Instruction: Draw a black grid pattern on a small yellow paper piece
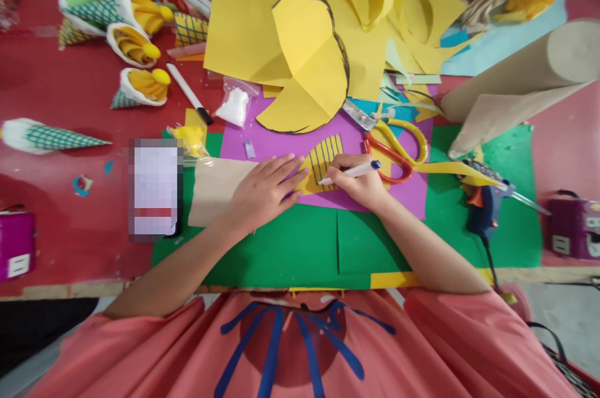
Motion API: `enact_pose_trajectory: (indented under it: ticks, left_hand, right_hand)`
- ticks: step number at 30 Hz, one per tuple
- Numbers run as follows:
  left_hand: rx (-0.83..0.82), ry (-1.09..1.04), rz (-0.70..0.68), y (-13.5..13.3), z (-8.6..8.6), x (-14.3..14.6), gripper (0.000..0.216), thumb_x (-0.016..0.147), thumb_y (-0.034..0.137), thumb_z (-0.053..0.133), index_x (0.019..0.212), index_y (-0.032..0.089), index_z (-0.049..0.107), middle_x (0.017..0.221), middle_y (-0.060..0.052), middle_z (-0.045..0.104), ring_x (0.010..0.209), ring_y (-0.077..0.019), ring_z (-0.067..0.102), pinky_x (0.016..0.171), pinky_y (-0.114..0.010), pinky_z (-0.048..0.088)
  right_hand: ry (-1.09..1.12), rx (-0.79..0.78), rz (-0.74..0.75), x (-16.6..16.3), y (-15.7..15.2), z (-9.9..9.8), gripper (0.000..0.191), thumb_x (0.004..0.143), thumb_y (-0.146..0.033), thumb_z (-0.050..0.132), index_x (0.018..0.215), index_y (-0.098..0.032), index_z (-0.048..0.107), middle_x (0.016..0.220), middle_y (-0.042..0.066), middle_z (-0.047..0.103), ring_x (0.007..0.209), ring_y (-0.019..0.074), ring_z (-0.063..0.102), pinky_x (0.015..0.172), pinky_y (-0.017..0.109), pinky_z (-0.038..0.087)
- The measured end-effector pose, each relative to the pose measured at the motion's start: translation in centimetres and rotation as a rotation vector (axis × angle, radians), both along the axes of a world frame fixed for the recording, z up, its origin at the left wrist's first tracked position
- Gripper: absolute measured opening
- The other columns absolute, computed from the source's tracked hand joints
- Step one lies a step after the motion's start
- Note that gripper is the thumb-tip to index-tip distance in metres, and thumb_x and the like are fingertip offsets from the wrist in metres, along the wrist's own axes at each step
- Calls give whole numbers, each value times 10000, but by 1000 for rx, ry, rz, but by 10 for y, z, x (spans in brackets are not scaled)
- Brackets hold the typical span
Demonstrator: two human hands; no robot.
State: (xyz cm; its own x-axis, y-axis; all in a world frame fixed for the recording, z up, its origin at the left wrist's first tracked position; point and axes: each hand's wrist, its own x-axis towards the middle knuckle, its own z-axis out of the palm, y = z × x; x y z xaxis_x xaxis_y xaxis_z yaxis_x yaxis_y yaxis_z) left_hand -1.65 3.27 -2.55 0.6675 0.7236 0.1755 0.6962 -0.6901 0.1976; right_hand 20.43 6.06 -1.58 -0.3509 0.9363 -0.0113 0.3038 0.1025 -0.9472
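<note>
My right hand point(360, 182) grips a white marker point(352, 171) with a blue end, its tip on a small yellow paper piece point(327, 151) marked with dark stripes. Fingers spread, my left hand point(264, 189) lies flat, its fingertips on the left part of that piece. Under the left palm is a beige paper sheet point(213, 189). The yellow piece rests on purple paper point(281, 145) over a green sheet point(281, 260). Just right of my right hand lie scissors point(394, 151) with red and yellow handles. A larger yellow paper shape point(314, 67) with a black outline lies beyond.
Several decorated paper cones point(140, 85) lie at the left, near a capped marker point(190, 93) and a bag of white filling point(234, 104). A blurred-out phone point(156, 189) is left of my hand. A paper roll point(520, 70) and a glue gun point(485, 201) lie right.
</note>
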Motion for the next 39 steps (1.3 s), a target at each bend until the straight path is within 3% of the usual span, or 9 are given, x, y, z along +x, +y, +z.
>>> enact_pose_trajectory:
  ticks: [8,14,22,34,39]
  left_hand:
    - [8,9,27,0,0,-1,389,938,296,470,1311,203,532,1406,-75,515,1296,-248,483,1068,-421,408]
    - [-20,19,51,2,1,-1,402,940,304,466,1325,198,518,1423,-84,494,1317,-264,458,1063,-436,407]
    - [-17,0,50,1,1,-1,403,937,304,472,1320,190,525,1412,-95,506,1311,-267,464,1060,-432,409]
    - [-22,-3,49,1,-1,-1,410,936,314,474,1325,195,520,1415,-97,502,1316,-268,459,1062,-440,409]
    - [-47,-9,56,1,0,-1,408,938,310,468,1328,203,519,1420,-97,496,1329,-268,443,1071,-445,400]
  right_hand:
    - [55,52,-159,3,-6,2,284,827,-304,537,567,-189,526,520,-13,526,470,94,453,468,245,337]
    - [14,21,-39,0,-5,3,291,792,-228,529,511,-193,461,485,-24,500,447,83,431,472,239,338]
    - [-26,28,-26,-2,-3,2,282,765,-207,493,499,-194,402,464,-41,438,443,70,391,458,224,310]
    - [-14,54,90,0,-3,1,277,759,-163,490,493,-175,413,475,-55,383,447,51,322,448,218,258]
    - [24,2,88,2,-2,2,276,756,-183,517,486,-170,461,469,-40,439,436,57,362,433,220,270]
